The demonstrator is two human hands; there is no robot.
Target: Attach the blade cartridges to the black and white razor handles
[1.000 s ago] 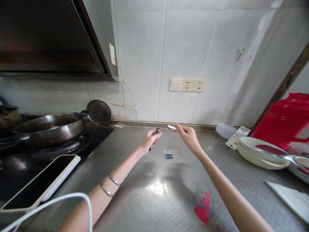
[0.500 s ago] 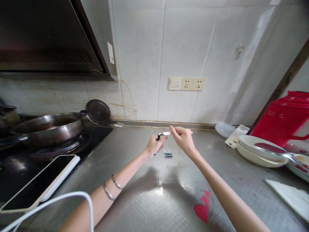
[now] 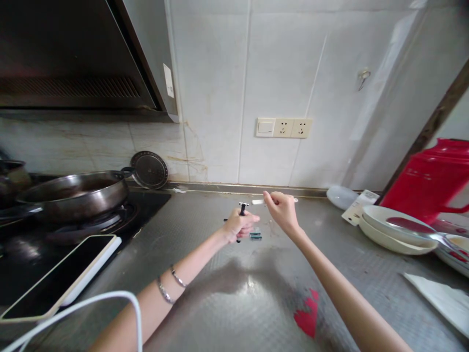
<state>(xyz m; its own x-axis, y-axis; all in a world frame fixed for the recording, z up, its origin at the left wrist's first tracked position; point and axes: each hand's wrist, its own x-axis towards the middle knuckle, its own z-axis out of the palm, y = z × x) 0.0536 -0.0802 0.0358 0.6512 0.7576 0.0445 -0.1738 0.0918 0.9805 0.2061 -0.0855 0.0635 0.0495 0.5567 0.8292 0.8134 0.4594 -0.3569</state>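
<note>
We look down on a grey metal counter [image 3: 205, 318] that fills the lower middle of the frame, with a tiled wall [image 3: 212, 73] behind it and a socket panel [image 3: 284, 128] just right of upper centre. At upper left we see a dark range hood [image 3: 73, 44]; below it, a pan [image 3: 98, 201] sits on the black stove [image 3: 154, 208], and a phone [image 3: 54, 278] lies at lower left. A red jug [image 3: 421, 183] and pale dishes [image 3: 381, 235] crowd the right edge, and a red patch [image 3: 308, 318] marks the counter at lower right. At the centre, our left hand [image 3: 238, 226] is curled around a black T-headed tool [image 3: 242, 210], while our right hand [image 3: 281, 211] is closed on a white stick [image 3: 258, 202]. A small clear packet [image 3: 255, 236] lies on the counter beside the left hand. Half a second ago the stick's tip met the tool's head in our view; now a gap parts them, and the tool stands more upright, its head plainly visible.
</note>
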